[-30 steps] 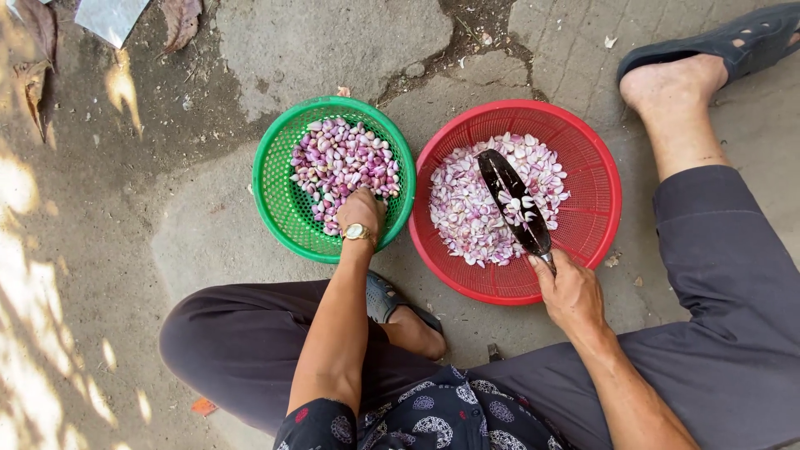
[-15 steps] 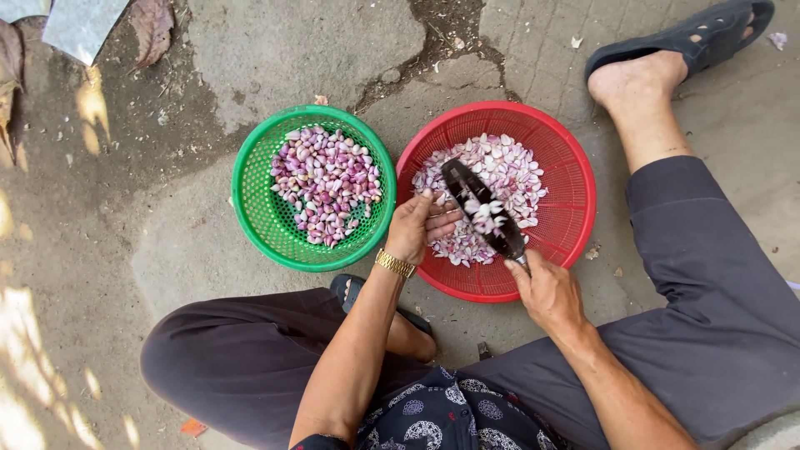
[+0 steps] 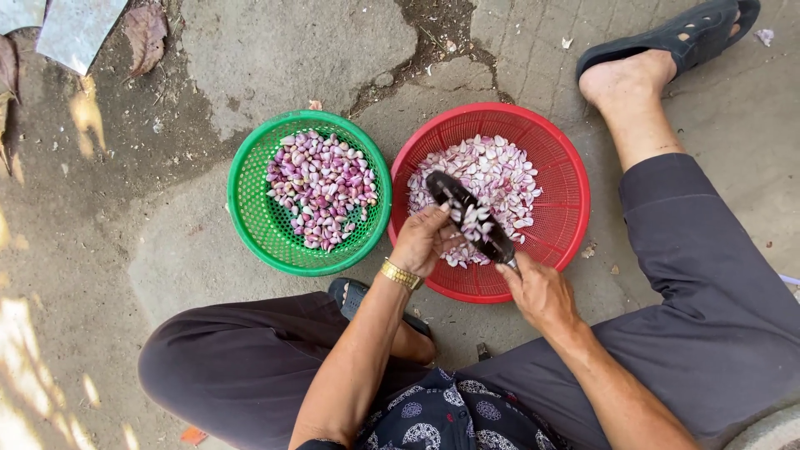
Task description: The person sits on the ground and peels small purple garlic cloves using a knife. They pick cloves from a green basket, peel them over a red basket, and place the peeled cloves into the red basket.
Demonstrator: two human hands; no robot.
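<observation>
Right hand [image 3: 540, 292] was closed round the handle of a dark knife [image 3: 471, 218], blade held flat over the red basket [image 3: 575, 179] with sliced shallot bits stuck on it. Left hand [image 3: 425, 240] was over the near-left part of the red basket, fingers curled against the blade, apparently pinching a shallot piece there; the piece itself was too hidden to confirm. Peeled slices [image 3: 492, 175] were heaped inside the red basket, mostly beyond the blade. Whole shallots [image 3: 321, 196] sat in the green basket [image 3: 250, 217], just left of the red basket, rims nearly touching.

Risk, as a judgement: fingertips sat right on the edge, so a slip on a slick bulb could nick them. Bits clinging to the blade could drop outside the red basket onto the concrete.
</observation>
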